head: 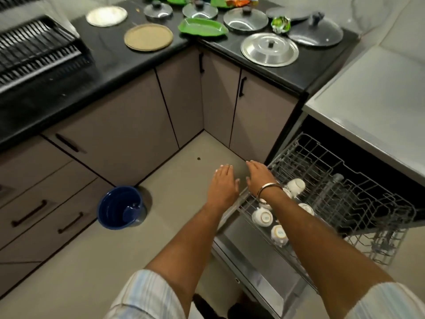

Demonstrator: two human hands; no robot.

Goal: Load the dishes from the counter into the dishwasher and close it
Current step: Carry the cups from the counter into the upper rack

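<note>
your left hand [224, 184] is flat, fingers straight and holding nothing, above the floor just left of the pulled-out upper rack [333, 187]. your right hand [259, 177] is the same, empty over the rack's far-left corner. white cups [262, 217] sit upturned in the rack; the lids and plates wait on the far counter [110, 58], the steel lid [269, 49] near its edge. brush that overhanging lid and it could fall; shove the rack hard and the cups may knock.

Both hands [222, 185] [259, 178] outstretched, empty-palmed.
</note>
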